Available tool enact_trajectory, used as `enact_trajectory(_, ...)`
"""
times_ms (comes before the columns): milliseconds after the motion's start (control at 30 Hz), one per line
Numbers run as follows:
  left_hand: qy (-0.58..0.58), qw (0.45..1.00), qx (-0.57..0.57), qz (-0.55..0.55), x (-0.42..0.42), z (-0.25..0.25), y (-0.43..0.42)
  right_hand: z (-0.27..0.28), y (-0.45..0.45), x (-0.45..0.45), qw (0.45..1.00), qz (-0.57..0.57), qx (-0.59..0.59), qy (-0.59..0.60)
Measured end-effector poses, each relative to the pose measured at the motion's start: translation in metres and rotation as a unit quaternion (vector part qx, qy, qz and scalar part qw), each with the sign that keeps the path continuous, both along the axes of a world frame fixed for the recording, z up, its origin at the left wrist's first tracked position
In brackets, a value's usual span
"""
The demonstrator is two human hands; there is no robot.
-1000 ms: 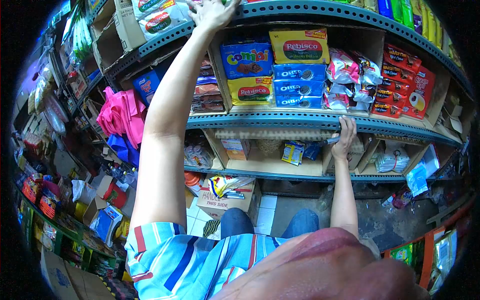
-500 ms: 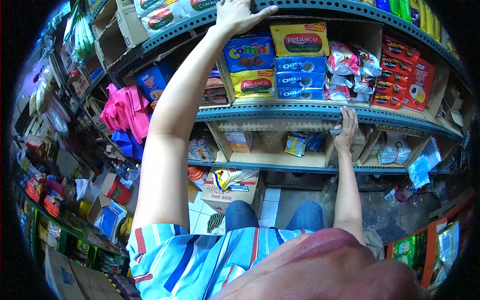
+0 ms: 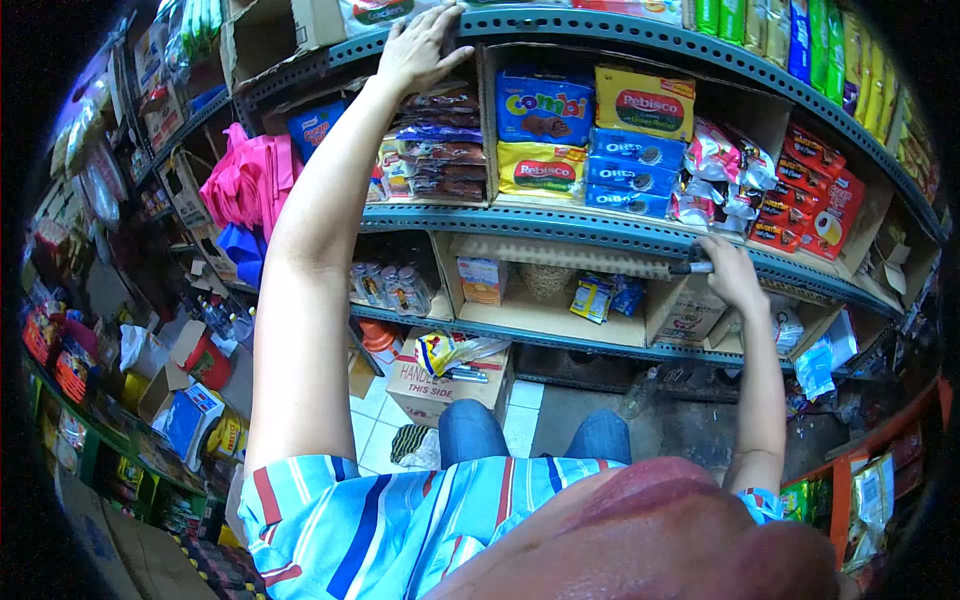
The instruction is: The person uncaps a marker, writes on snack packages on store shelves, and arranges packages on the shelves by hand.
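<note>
My left hand (image 3: 418, 52) is raised to the perforated blue-grey edge of the upper shelf (image 3: 590, 22), its fingers spread and resting against the metal. Below and to the right, my right hand (image 3: 735, 272) is closed around the dark end of what looks like a long brush with pale bristles (image 3: 575, 257). The brush lies roughly level just under the middle shelf's edge (image 3: 570, 224). Above it stand a blue Combi pack (image 3: 544, 108), yellow Rebisco packs (image 3: 645, 105) and blue Oreo packs (image 3: 632, 176).
Red wafer packs (image 3: 785, 205) fill the right end of the middle shelf. Pink bags (image 3: 245, 185) hang at left. On the floor by my knees stands a cardboard box (image 3: 430, 385) with a yellow packet on it. Jars (image 3: 395, 287) and small packets (image 3: 592, 298) occupy the lower shelf.
In the view, my left hand has shifted left and slightly down along the upper shelf. My right hand has moved right and down with the brush. The camera view has shifted too.
</note>
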State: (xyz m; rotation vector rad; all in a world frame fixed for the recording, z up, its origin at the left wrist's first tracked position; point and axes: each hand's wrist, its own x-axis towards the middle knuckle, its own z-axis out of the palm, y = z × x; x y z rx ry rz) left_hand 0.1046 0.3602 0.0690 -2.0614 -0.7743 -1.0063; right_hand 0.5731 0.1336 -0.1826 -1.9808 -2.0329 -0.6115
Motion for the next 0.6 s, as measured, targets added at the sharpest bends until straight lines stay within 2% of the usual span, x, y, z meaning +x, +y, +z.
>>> enact_trajectory(33, -0.003, 1.0, -0.008, 0.007, -0.008, 0.001, -0.002, 0.018, 0.004, 0.005, 0.997, 0.067, -0.016, 0.037)
enact_trajectory(67, -0.007, 0.991, 0.026, -0.134, -0.022, -0.001, 0.024, 0.048, 0.001, -0.013, 0.995, 0.041, -0.071, 0.053)
enact_trajectory(100, -0.012, 0.96, 0.062, -0.272, -0.033, -0.006, 0.049, 0.07, 0.0, -0.027, 0.993, 0.057, -0.053, 0.086)
enact_trajectory(133, -0.019, 0.999, -0.017, 0.022, -0.024, -0.001, 0.016, 0.087, 0.005, -0.034, 0.995, 0.084, -0.018, 0.055)
enact_trajectory(167, -0.03, 0.999, -0.003, 0.022, -0.02, -0.002, 0.015, 0.112, 0.002, -0.052, 0.991, 0.125, 0.009, 0.05)
enact_trajectory(200, -0.04, 0.999, 0.01, 0.023, -0.018, -0.005, 0.014, 0.135, 0.005, -0.066, 0.993, 0.112, 0.017, 0.027)
enact_trajectory(233, -0.063, 0.998, -0.012, 0.007, -0.013, -0.006, 0.009, 0.153, 0.007, -0.081, 0.988, 0.132, 0.076, -0.026)
enact_trajectory(300, -0.089, 0.975, 0.061, -0.195, -0.018, -0.016, 0.048, 0.186, 0.028, -0.1, 0.967, 0.203, 0.145, -0.045)
enact_trajectory(333, -0.099, 0.995, 0.008, 0.01, -0.006, -0.011, 0.026, 0.203, 0.03, -0.117, 0.957, 0.22, 0.164, -0.088)
enact_trajectory(367, -0.105, 0.994, 0.006, 0.01, -0.004, -0.011, 0.023, 0.215, 0.044, -0.121, 0.94, 0.228, 0.216, -0.131)
enact_trajectory(433, -0.119, 0.993, 0.02, -0.003, -0.005, -0.013, 0.038, 0.242, 0.06, -0.147, 0.933, 0.18, 0.249, -0.189)
enact_trajectory(500, -0.128, 0.984, 0.124, 0.005, -0.004, -0.02, 0.083, 0.263, 0.09, -0.155, 0.877, 0.163, 0.343, -0.294)
enact_trajectory(533, -0.136, 0.991, 0.012, 0.01, -0.002, -0.016, 0.036, 0.273, 0.108, -0.155, 0.856, 0.18, 0.375, -0.307)
enact_trajectory(567, -0.142, 0.99, 0.022, 0.0, -0.002, -0.017, 0.037, 0.287, 0.12, -0.16, 0.803, 0.181, 0.441, -0.357)
enact_trajectory(600, -0.147, 0.989, 0.031, -0.009, -0.002, -0.019, 0.044, 0.289, 0.089, -0.195, 0.9, 0.157, 0.321, -0.25)
